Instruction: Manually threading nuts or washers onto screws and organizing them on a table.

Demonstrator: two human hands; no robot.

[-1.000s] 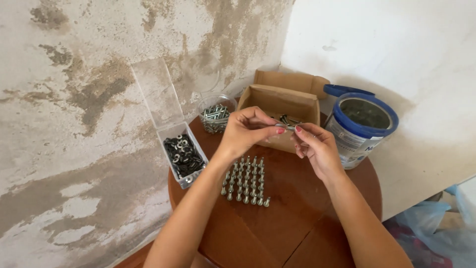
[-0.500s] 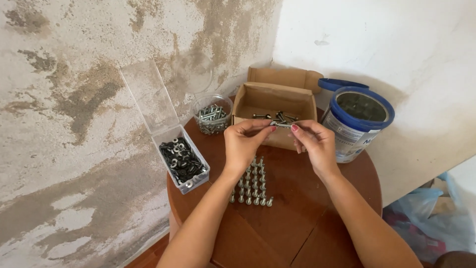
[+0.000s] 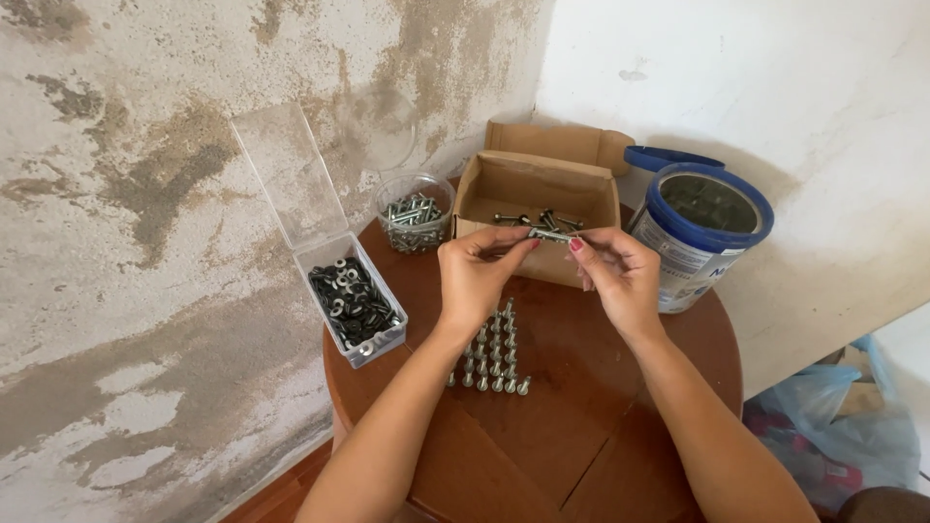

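My left hand [image 3: 480,276] and my right hand [image 3: 620,276] are raised over a small round wooden table [image 3: 572,436], both pinching one silver bolt [image 3: 548,235] held level between the fingertips. Below the hands, several assembled bolts [image 3: 492,360] stand upright in rows on the tabletop. Just behind the hands sits an open cardboard box [image 3: 538,189] with a few loose bolts lying inside.
A clear plastic box of dark washers [image 3: 354,302] with its lid up stands at the table's left edge. A small clear cup of bolts [image 3: 415,218] sits behind it. A blue-rimmed tin [image 3: 702,237] stands at the right. Stained walls close in; a plastic bag [image 3: 843,436] lies lower right.
The view has shifted slightly. Both hands stay together in front of the cardboard box, fingers working on the bolt held between them.
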